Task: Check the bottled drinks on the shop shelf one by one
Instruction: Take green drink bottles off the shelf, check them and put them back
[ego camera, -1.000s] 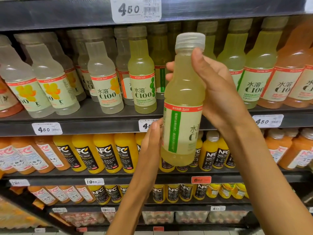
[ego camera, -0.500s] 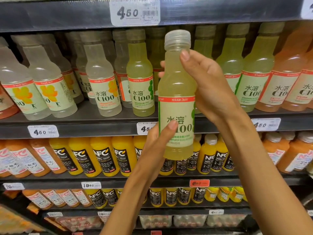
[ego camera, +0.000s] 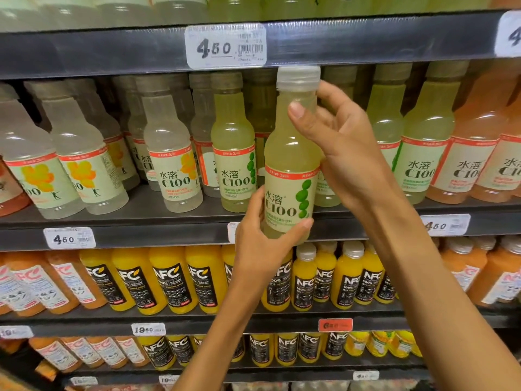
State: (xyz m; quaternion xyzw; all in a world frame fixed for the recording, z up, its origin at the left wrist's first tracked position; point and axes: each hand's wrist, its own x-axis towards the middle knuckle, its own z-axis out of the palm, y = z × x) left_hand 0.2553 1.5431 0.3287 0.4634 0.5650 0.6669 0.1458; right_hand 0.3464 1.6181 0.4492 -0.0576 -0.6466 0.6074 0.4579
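Observation:
A pale green C100 bottle (ego camera: 290, 162) with a white cap and a green-fruit label is held upright in front of the middle shelf (ego camera: 146, 235). My left hand (ego camera: 262, 241) grips its base, thumb across the lower label. My right hand (ego camera: 341, 153) holds its upper body and shoulder from the right, thumb on the neck. The label front faces me. Rows of similar C100 bottles (ego camera: 234, 153) stand on the shelf behind it.
Clear lemon C100 bottles (ego camera: 169, 159) stand at the left and orange-pink ones (ego camera: 473, 153) at the right. Yellow NFC juice bottles (ego camera: 169, 280) fill the shelf below. The upper shelf edge with a 4.50 price tag (ego camera: 225, 46) sits just above the held bottle's cap.
The held bottle has been turned so its label front faces me, and it has moved up and toward the shelf. My left hand has closed around its base.

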